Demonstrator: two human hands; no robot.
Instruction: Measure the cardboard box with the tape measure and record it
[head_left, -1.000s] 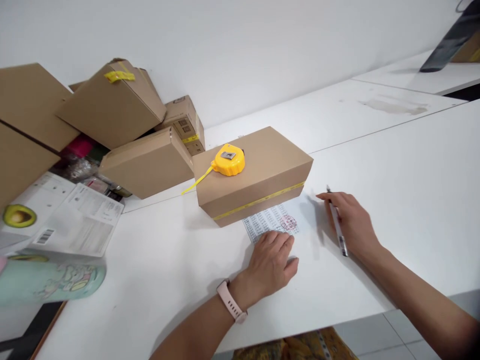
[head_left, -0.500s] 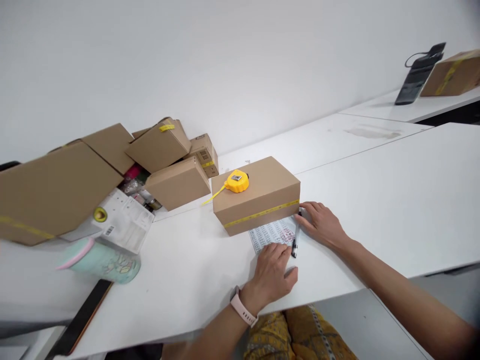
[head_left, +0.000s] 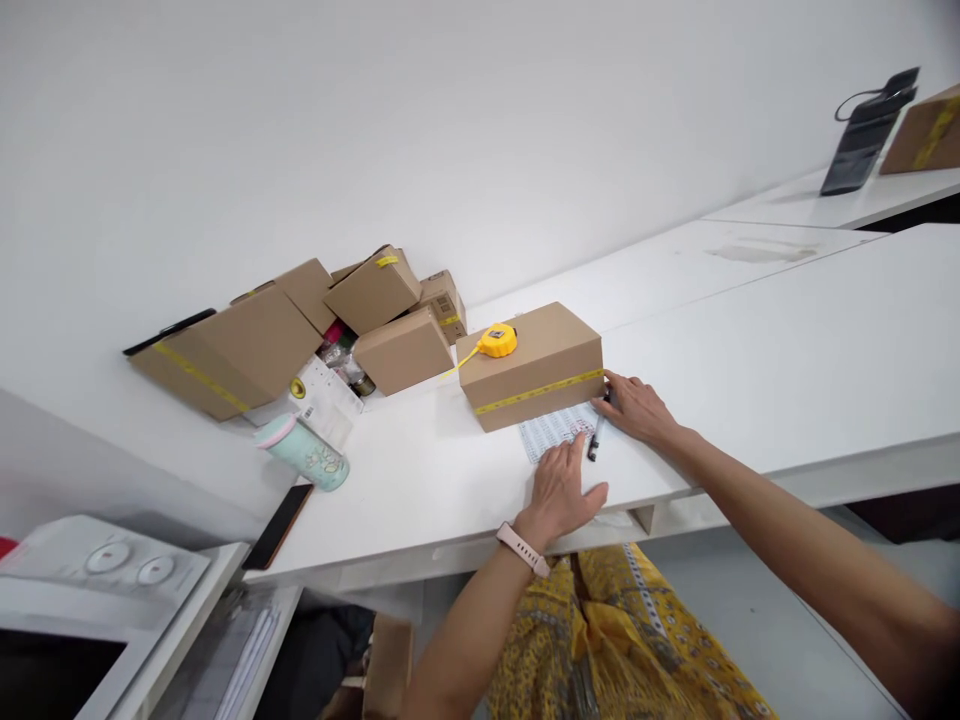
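Observation:
A brown cardboard box (head_left: 536, 375) with a yellow tape band stands on the white table (head_left: 787, 350). A yellow tape measure (head_left: 498, 341) rests on its top left. A printed sheet (head_left: 556, 430) with a red stamp lies partly under the box. My left hand (head_left: 566, 490) lies flat on the sheet, fingers stretched out, a pale watch on the wrist. My right hand (head_left: 634, 408) reaches to the box's right front corner and holds a pen (head_left: 594, 441) that points down toward me.
Several cardboard boxes (head_left: 315, 320) are piled at the wall on the left, with papers among them. A green bottle (head_left: 304, 455) lies on its side, a dark phone (head_left: 279, 525) near the table's edge. A laptop (head_left: 862, 150) and another box stand far right.
The view has pulled back and risen, showing more table and floor. My right hand with the pen moved left to the box's corner. My left hand stayed on the sheet.

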